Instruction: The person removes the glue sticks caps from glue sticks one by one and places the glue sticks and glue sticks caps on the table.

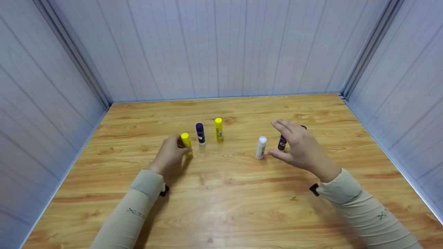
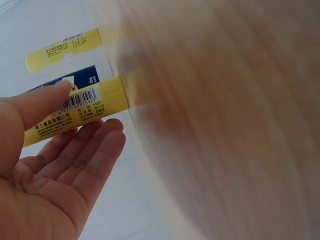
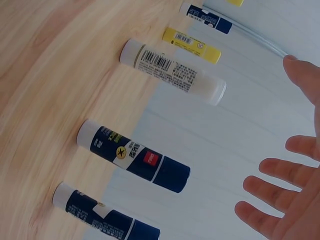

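Observation:
My left hand (image 1: 169,152) holds an upright yellow glue stick (image 1: 186,139) between thumb and fingers, its base at the tabletop. In the left wrist view the thumb crosses the yellow glue stick (image 2: 85,112), and the fingers lie on its other side. My right hand (image 1: 299,147) is spread, with thumb and fingers apart, beside a standing white glue stick (image 1: 261,148). Partly hidden behind that hand is a navy glue stick (image 1: 282,143); only the cap of another navy glue stick (image 1: 303,127) shows. The right wrist view has both navy sticks standing apart from the fingers (image 3: 272,195).
Another navy glue stick (image 1: 200,134) and a second yellow glue stick (image 1: 218,129) stand just right of the left hand. Pale panel walls (image 1: 228,48) enclose the wooden table (image 1: 221,200) at the back and both sides.

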A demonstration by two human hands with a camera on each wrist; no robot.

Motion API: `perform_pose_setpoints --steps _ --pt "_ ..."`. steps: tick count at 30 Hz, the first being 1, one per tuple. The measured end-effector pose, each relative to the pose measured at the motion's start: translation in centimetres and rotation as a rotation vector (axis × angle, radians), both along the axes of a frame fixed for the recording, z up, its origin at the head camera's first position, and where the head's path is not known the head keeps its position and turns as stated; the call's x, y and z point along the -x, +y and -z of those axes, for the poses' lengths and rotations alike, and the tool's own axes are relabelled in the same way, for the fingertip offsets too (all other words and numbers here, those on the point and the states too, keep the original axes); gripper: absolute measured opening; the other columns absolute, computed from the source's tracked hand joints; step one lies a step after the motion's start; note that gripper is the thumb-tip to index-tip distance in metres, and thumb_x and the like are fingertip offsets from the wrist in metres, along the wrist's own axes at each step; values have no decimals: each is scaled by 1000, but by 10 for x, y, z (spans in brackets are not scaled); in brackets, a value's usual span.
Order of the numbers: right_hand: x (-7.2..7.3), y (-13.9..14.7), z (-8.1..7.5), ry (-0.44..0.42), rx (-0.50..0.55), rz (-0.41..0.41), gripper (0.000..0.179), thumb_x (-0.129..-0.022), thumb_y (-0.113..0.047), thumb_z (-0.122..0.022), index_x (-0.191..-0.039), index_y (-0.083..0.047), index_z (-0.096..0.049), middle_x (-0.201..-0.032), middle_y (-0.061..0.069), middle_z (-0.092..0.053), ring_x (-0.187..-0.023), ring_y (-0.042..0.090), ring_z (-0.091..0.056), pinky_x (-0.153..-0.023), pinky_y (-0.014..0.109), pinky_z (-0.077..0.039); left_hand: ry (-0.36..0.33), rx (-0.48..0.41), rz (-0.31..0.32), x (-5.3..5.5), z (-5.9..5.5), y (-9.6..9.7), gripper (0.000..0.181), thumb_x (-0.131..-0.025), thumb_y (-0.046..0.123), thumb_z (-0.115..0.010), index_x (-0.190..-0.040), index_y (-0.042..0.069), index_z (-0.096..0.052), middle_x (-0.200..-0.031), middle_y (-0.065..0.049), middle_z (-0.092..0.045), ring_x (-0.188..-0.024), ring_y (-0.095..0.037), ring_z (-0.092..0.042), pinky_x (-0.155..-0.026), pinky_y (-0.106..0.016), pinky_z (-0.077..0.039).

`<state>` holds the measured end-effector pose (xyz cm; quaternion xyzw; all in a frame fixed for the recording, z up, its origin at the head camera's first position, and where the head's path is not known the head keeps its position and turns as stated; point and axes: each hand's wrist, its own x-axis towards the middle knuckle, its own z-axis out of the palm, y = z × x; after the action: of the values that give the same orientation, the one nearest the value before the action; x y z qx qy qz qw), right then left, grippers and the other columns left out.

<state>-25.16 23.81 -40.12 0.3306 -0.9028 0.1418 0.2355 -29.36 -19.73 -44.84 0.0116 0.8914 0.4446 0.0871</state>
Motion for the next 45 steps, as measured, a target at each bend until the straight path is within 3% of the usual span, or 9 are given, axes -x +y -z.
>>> perform_pose_setpoints --steps 10,15,21,24,29,35,45 --pt "-1 -13 -1 -65 49 -33 88 -91 -36 -91 -159 2 -50 -155 27 -58 -139 48 -60 -112 64 -53 29 -41 -2 -5 -2 2 37 -105 16 -73 -136 2 -61 -132 -17 -68 -125 -31 -65 -114 -50 -55" --pt "2 -20 -2 -63 152 -90 83 -91 -27 -92 -156 4 -52 -152 28 -60 -139 47 -60 -112 62 -54 116 -57 -5 -7 -10 3 32 -101 14 -76 -127 2 -62 -125 -17 -69 -115 -30 -66 -106 -46 -59" --pt "3 -31 -3 -101 309 -170 75 -90 -17 -91 -152 6 -55 -149 26 -64 -128 40 -68 -107 56 -57 209 -37 17 -10 -21 14 23 -95 8 -77 -109 2 -60 -111 -16 -69 -98 -27 -64 -89 -38 -59" --pt "4 -37 -4 -172 400 -192 72 -90 -14 -91 -151 6 -57 -149 25 -64 -135 41 -65 -110 55 -57 225 -30 25 -12 -27 22 22 -95 9 -77 -109 3 -61 -110 -16 -70 -98 -28 -67 -89 -40 -61" --pt "2 -46 -5 -330 570 -182 69 -90 -8 -90 -151 2 -60 -149 20 -66 -132 38 -67 -110 50 -58 244 -20 48 -16 -36 37 24 -97 10 -80 -113 1 -65 -116 -18 -74 -107 -31 -73 -96 -49 -64" --pt "-1 -57 -6 -547 771 -173 66 -93 -3 -86 -153 -2 -59 -146 17 -66 -130 35 -67 -109 37 -58 301 -23 121 -24 -46 55 25 -98 11 -81 -118 1 -71 -115 -14 -77 -103 -28 -76 -92 -44 -67" --pt "1 -74 3 -717 905 -187 56 -96 0 -80 -149 2 -60 -136 16 -68 -119 27 -72 -100 29 -63 426 25 208 -37 -52 82 26 -98 14 -83 -122 4 -80 -118 -12 -82 -103 -25 -79 -91 -41 -67"
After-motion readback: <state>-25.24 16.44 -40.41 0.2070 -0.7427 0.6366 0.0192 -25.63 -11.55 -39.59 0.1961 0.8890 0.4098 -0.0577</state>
